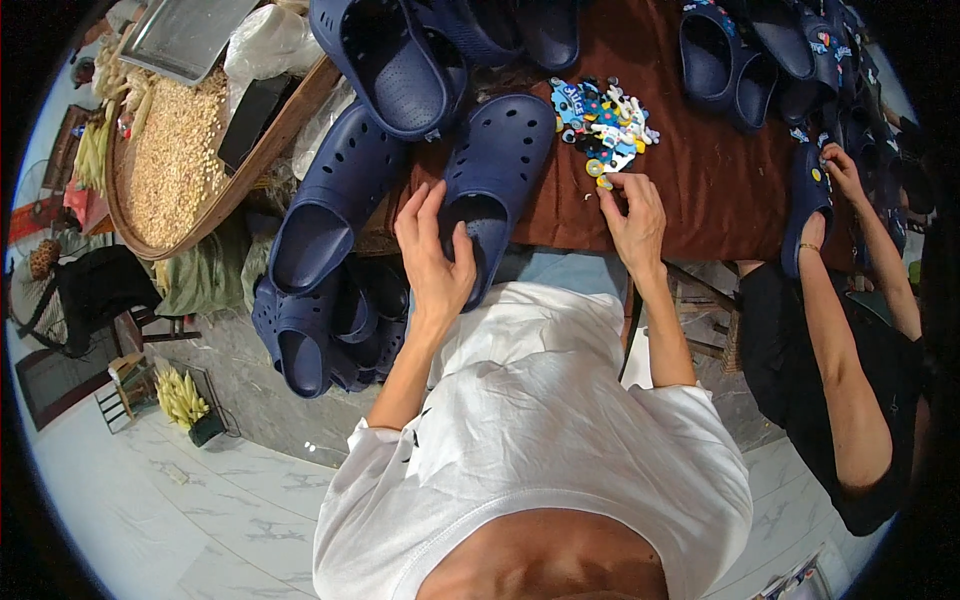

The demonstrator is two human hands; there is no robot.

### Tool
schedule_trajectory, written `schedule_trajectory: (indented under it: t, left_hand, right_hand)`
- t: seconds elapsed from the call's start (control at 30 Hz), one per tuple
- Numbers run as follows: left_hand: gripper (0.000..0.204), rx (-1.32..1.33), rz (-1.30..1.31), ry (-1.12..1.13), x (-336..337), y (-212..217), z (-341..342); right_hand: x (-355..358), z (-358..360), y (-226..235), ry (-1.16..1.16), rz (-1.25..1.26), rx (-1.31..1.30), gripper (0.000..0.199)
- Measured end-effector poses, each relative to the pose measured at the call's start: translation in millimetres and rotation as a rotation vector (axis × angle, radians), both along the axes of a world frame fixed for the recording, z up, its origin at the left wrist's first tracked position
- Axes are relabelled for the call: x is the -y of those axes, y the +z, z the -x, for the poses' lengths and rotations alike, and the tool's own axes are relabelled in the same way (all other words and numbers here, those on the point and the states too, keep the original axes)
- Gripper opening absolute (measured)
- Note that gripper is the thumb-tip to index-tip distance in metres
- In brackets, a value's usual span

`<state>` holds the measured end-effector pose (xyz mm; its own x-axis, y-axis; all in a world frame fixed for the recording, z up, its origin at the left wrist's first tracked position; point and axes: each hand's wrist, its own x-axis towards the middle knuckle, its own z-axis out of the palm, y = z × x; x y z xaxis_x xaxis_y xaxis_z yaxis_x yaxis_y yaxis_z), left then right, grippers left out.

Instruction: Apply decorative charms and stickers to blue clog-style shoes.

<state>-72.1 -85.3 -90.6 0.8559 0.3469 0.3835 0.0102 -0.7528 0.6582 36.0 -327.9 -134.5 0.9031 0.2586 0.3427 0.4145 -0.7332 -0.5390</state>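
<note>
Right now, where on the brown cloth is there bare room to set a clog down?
Bare brown cloth lies between the pile of colourful charms and the co-worker's dark blue clogs. Left of the charms it is crowded: navy clog under the left hand, more clogs beside.

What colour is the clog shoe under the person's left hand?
Dark navy blue: the perforated clog under the left hand shows best in the head view.

This is looking like a small home workshop: navy foam clogs (330,190) are piling up around a brown-covered desk (700,180), a heap of colourful shoe charms (603,120) is lying on it, and a woven tray of grain (175,150) is sitting beside it above a marble-patterned floor (200,500).
</note>
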Motion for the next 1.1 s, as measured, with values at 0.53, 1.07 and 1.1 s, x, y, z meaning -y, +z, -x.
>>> schedule_trajectory:
  t: [0.53,1.07,1.1]
  left_hand:
    - [0.034,-0.251,1.325,-0.117,34,5,-31]
    - [0.014,-0.188,1.373,-0.046,39,-2,-38]
    - [0.015,-0.201,1.35,-0.05,39,-1,-39]
  right_hand:
    - [-69,10,14,0.19,-0.905,-0.502,0.014]
    - [-80,3,17,0.252,-0.835,-0.418,0.011]
    - [-80,2,17,0.271,-0.865,-0.45,0.012]
